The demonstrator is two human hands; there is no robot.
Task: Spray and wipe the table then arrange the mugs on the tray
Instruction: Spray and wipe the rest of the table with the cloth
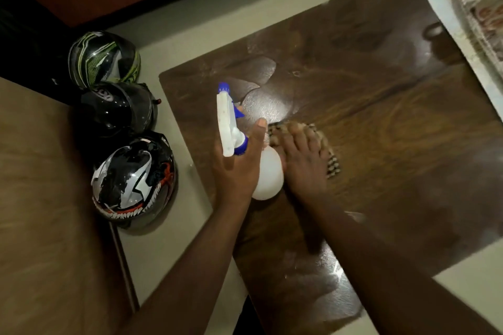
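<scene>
Wiping stage: spread fingers (304, 141) of the right hand (306, 166) are pressed flat on a checked cloth (333, 163), spreading pressure over the wet table (381, 117). The spray bottle (268, 177) is held clear above it, gripped in the left hand (239, 168). No mugs are seen; a tray (446, 3) may lie far right.

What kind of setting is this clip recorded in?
Probably a home or shared living room: a low dark wooden table being wiped by hand, with three motorcycle helmets sitting on the tiled floor beside it.
</scene>
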